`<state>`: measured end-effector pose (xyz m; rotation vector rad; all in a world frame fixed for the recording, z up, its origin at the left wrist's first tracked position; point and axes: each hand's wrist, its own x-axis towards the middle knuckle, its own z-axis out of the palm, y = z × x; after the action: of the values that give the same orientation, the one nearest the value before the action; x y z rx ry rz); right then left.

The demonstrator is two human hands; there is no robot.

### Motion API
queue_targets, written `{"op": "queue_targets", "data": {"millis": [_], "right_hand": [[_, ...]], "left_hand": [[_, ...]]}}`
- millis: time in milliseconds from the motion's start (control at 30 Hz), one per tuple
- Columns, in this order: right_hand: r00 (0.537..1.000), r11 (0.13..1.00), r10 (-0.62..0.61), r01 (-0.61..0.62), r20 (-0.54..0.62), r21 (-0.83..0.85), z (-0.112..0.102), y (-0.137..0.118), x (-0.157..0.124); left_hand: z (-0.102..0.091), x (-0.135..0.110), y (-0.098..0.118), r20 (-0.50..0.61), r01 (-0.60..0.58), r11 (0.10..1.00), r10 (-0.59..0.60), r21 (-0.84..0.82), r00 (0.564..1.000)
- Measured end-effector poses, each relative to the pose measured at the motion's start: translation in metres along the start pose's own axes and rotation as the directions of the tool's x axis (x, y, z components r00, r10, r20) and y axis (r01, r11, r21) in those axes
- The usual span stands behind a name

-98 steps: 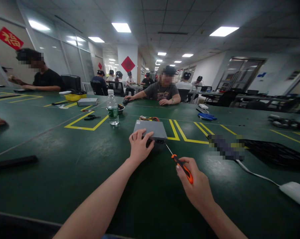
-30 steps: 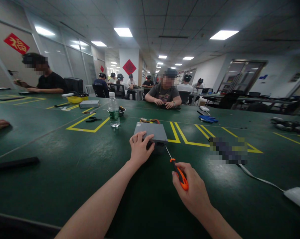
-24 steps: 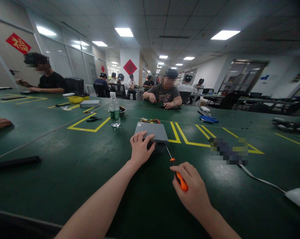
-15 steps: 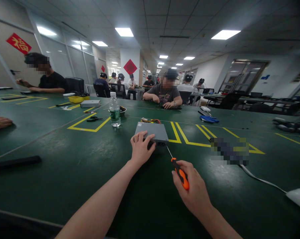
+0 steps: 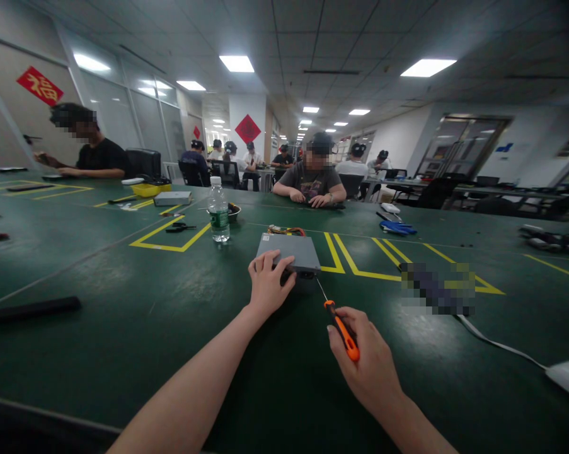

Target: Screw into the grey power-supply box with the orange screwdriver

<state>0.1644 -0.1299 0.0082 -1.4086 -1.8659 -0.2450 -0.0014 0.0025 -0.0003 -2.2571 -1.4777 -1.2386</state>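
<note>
A grey metal computer power supply [image 5: 291, 248] lies on the green table in front of me, its bundle of coloured wires [image 5: 287, 231] at the far side. My left hand [image 5: 270, 277] grips its near left corner, fingers over the top and thumb at the front face. An orange-and-black screwdriver [image 5: 344, 334] is held in my right hand [image 5: 362, 350], between thumb and fingers. The screwdriver's thin shaft points up and left, with its tip at the unit's near right corner. Whether the tip sits in a screw is too small to tell.
A water bottle [image 5: 218, 211] stands left of the unit, before a bowl [image 5: 234, 211]. Blue gloves [image 5: 397, 227] lie at right, beyond a blurred dark object [image 5: 435, 289] with a white cable. A black bar [image 5: 31, 310] lies at left. A co-worker [image 5: 312, 173] sits opposite.
My hands and the power supply stay nearly in place; the screwdriver handle looks slightly turned. Another person's hand at the left edge has left view. The co-worker opposite has shifted a hand.
</note>
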Motion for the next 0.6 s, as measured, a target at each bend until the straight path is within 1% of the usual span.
{"op": "queue_targets", "data": {"millis": [67,133,200,267,367,500,533,600], "right_hand": [[0.998,0.998,-0.056,0.056,-0.001,-0.016,0.0011,0.0015,-0.0012],[0.991,0.99,-0.13,0.132,0.033,-0.049,0.0014,0.002,-0.0011],[0.986,0.985,-0.153,0.158,0.068,-0.069,0.0009,0.0011,0.0004],[0.987,0.986,-0.145,0.15,0.074,-0.069,0.0003,-0.0006,0.0024],[0.993,0.992,-0.108,0.111,0.054,-0.059,-0.0003,-0.0023,0.0039],[0.999,0.999,0.03,-0.029,0.012,-0.041,0.0002,-0.0001,0.0017],[0.999,0.998,0.045,-0.045,0.003,-0.032,0.0006,0.0008,0.0009],[1.0,0.999,0.0,-0.001,-0.014,-0.032,0.0016,0.0025,-0.0002]], "left_hand": [[0.0003,0.0,0.0001,-0.001,0.002,1.0,-0.002,-0.003,1.0],[0.0005,0.0,0.0002,-0.001,0.003,1.0,-0.003,-0.005,1.0],[0.0004,0.0001,0.0002,-0.001,0.004,1.0,-0.004,-0.007,1.0],[-0.0001,0.0002,0.0002,0.0,0.004,1.0,-0.004,-0.01,1.0],[-0.0012,0.0001,-0.0001,0.003,0.004,1.0,-0.004,-0.012,1.0],[-0.0013,0.0002,-0.0003,0.003,0.0,1.0,0.0,-0.008,1.0],[-0.001,0.0002,-0.0003,0.001,-0.001,1.0,0.001,-0.006,1.0],[-0.0001,0.0003,0.0,-0.005,0.0,1.0,0.0,-0.003,1.0]]}}
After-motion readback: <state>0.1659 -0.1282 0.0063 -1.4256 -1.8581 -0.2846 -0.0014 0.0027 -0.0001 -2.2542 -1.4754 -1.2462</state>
